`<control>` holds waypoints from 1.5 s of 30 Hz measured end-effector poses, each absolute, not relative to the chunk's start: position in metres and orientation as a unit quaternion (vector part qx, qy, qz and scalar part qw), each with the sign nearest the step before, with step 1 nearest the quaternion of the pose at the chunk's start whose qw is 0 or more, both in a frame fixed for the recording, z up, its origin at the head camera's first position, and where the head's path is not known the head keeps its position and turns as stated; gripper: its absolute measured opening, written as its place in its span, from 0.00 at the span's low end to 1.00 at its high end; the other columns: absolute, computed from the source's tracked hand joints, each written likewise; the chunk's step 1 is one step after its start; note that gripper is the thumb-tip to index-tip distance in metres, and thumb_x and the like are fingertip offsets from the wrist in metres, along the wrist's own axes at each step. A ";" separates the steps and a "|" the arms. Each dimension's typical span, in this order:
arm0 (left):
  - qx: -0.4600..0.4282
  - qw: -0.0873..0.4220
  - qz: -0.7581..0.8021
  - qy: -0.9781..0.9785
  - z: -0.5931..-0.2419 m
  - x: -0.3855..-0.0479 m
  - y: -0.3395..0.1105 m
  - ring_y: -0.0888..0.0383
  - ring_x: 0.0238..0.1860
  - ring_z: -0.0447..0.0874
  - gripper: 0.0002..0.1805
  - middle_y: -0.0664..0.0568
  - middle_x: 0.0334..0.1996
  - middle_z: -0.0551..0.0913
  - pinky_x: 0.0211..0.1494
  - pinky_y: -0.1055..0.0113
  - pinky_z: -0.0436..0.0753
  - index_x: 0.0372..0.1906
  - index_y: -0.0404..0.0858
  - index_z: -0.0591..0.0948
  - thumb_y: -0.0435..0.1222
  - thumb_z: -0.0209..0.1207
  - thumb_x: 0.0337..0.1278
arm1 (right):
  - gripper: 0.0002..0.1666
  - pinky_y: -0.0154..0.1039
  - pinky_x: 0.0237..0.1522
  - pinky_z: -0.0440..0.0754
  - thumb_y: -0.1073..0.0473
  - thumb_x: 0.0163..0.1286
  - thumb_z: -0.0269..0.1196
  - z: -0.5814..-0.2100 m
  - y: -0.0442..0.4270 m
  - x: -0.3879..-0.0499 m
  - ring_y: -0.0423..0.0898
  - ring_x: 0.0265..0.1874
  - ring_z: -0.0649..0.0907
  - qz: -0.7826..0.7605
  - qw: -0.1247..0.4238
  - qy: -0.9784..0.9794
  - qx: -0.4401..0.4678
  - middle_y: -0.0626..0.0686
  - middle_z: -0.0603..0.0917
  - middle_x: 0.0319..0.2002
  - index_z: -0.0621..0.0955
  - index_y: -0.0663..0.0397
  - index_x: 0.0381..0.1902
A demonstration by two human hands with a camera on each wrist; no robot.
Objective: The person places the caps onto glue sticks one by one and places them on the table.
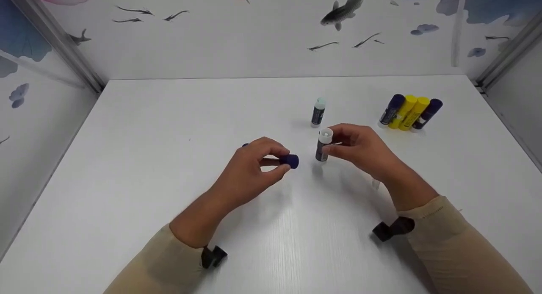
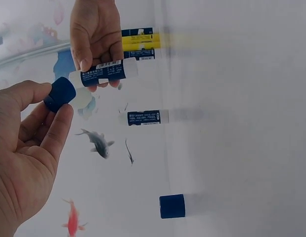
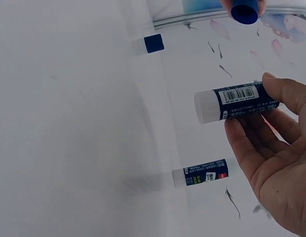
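My left hand (image 1: 250,171) pinches a dark blue cap (image 1: 290,161) between thumb and fingertips. Just right of it, my right hand (image 1: 366,152) holds an uncapped glue stick (image 1: 322,152) upright by its dark label. In the left wrist view the cap (image 2: 60,94) is close to the white top of that glue stick (image 2: 103,72). Behind the hands a second uncapped glue stick (image 1: 318,112) stands on the table, its pale top showing. Another blue cap (image 2: 172,206) sits on the table, mostly hidden behind my left hand in the head view.
At the back right several capped glue sticks stand in a row: a blue one (image 1: 392,110) at the left end, yellow ones (image 1: 414,113) in the middle, a blue one (image 1: 427,113) at the right. Printed white panels (image 1: 254,40) wall the white table (image 1: 148,158) at its back and sides.
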State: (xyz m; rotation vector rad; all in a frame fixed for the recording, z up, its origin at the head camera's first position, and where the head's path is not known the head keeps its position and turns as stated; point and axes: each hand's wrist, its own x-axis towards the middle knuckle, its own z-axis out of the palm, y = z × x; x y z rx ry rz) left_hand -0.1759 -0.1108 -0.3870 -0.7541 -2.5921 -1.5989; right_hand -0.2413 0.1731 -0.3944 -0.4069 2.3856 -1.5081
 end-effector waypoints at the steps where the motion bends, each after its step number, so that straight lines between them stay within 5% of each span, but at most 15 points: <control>1: -0.240 0.005 -0.510 -0.826 -0.387 -0.176 -0.111 0.58 0.53 0.90 0.13 0.48 0.51 0.85 0.60 0.71 0.88 0.53 0.34 0.85 0.28 0.69 0.66 | 0.19 0.30 0.59 0.87 0.62 0.74 0.70 -0.393 0.173 -0.241 0.48 0.56 0.87 -0.526 0.143 0.826 -0.142 0.54 0.87 0.56 0.85 0.52 0.61; 33: -0.242 0.038 -0.538 -0.807 -0.383 -0.172 -0.108 0.59 0.54 0.89 0.13 0.48 0.52 0.85 0.62 0.68 0.89 0.55 0.35 0.85 0.29 0.69 0.67 | 0.17 0.36 0.55 0.91 0.66 0.72 0.71 -0.381 0.174 -0.231 0.50 0.52 0.88 -0.559 0.152 0.795 -0.183 0.54 0.86 0.51 0.85 0.62 0.57; 45: -0.250 0.059 -0.550 -0.795 -0.383 -0.171 -0.108 0.61 0.54 0.88 0.14 0.48 0.52 0.86 0.62 0.69 0.88 0.55 0.34 0.85 0.29 0.69 0.67 | 0.15 0.36 0.48 0.92 0.63 0.71 0.73 -0.381 0.172 -0.226 0.50 0.45 0.89 -0.529 0.153 0.811 -0.196 0.55 0.84 0.50 0.85 0.58 0.53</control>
